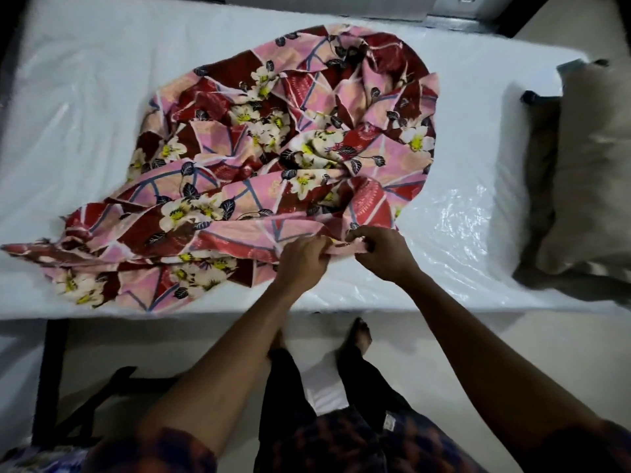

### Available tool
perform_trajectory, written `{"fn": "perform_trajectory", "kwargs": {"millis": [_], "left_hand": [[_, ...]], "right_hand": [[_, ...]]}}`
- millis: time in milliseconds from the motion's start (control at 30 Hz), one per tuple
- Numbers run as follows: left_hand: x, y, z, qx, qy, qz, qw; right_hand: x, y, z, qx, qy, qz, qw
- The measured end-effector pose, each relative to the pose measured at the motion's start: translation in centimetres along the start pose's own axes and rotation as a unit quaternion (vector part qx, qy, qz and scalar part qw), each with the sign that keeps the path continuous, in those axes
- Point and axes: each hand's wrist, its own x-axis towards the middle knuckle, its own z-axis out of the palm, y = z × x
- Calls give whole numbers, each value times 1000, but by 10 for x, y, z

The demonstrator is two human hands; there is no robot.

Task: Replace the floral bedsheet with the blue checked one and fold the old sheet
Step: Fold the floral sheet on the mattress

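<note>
The floral bedsheet (273,158), pink and dark red with white flowers, lies crumpled in a heap on the bare white mattress (85,97). A long edge of it trails toward the left along the near side. My left hand (302,259) grips the sheet's near edge with curled fingers. Close beside it on the right, my right hand (382,250) pinches the same edge. The two hands are almost touching. No blue checked sheet is in view.
A beige pillow (594,172) lies at the right end of the mattress, on shiny plastic wrap (461,227). The dark bed frame (51,370) shows below the near edge. My feet (358,336) stand on the pale floor close to the bed.
</note>
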Motion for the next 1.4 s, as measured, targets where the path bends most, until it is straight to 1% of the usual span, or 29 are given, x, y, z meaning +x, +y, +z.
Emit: {"fn": "perform_trajectory", "kwargs": {"millis": [33, 100, 200, 267, 367, 500, 567, 633, 667, 700, 733, 767, 833, 867, 933, 1033, 1100, 1200, 1267, 1300, 1333, 1367, 1400], "left_hand": [[-1, 6, -5, -2, 12, -6, 1000], [-3, 10, -15, 20, 43, -1, 999], [-3, 14, -27, 39, 66, 22, 997], [2, 16, -34, 54, 80, 31, 995], [8, 15, -49, 76, 107, 7, 991], [10, 6, -71, 95, 138, -28, 985], [9, 1, -78, 110, 141, -30, 983], [6, -2, -80, 128, 134, -28, 982], [4, -2, -79, 129, 128, -31, 983], [2, -3, -77, 126, 121, -35, 984], [-1, -3, -74, 124, 114, -37, 985], [-2, -4, -71, 125, 105, -39, 986], [-7, -5, -65, 144, 88, -42, 985], [-10, -6, -63, 155, 75, -43, 984], [-20, -9, -54, 162, 44, -37, 985], [-42, -16, -32, 162, -9, -23, 986], [-55, -24, -17, 160, -22, -40, 986], [-64, -33, 5, 151, -44, -72, 985], [-66, -31, 19, 147, -60, -57, 986], [-66, -28, 26, 156, -72, -41, 984], [-66, -24, 35, 168, -85, -27, 982], [-66, -19, 43, 177, -94, -14, 980], [-66, -12, 51, 180, -101, 0, 978]], "right_hand": [[-2, 5, -2, -34, 17, 7, 999], [-4, 19, -2, -102, 68, 51, 991], [-6, 45, -3, -141, 94, 117, 978], [-4, 57, -7, -139, 106, 152, 973], [-4, 73, -19, -112, 140, 195, 964], [-20, 102, -33, -81, 153, 257, 951], [-37, 120, -37, -44, 154, 291, 943], [-55, 138, -36, 39, 157, 344, 925], [-64, 144, -35, 106, 160, 370, 909], [-73, 149, -34, 168, 161, 378, 896], [-81, 155, -32, 208, 156, 366, 894], [-90, 158, -30, 224, 139, 342, 902], [-105, 163, -28, 214, 90, 300, 925], [-111, 165, -26, 213, 78, 298, 927], [-120, 170, -24, 250, 83, 316, 912], [-129, 176, -22, 302, 136, 348, 877], [-136, 177, -22, 306, 137, 347, 876], [-153, 185, -23, 266, 97, 343, 896], [-166, 189, -24, 270, 93, 352, 891], [-172, 190, -23, 290, 108, 360, 880], [-177, 189, -23, 320, 137, 371, 861], [-179, 187, -22, 358, 172, 387, 832], [-181, 184, -21, 402, 207, 408, 793]]}}
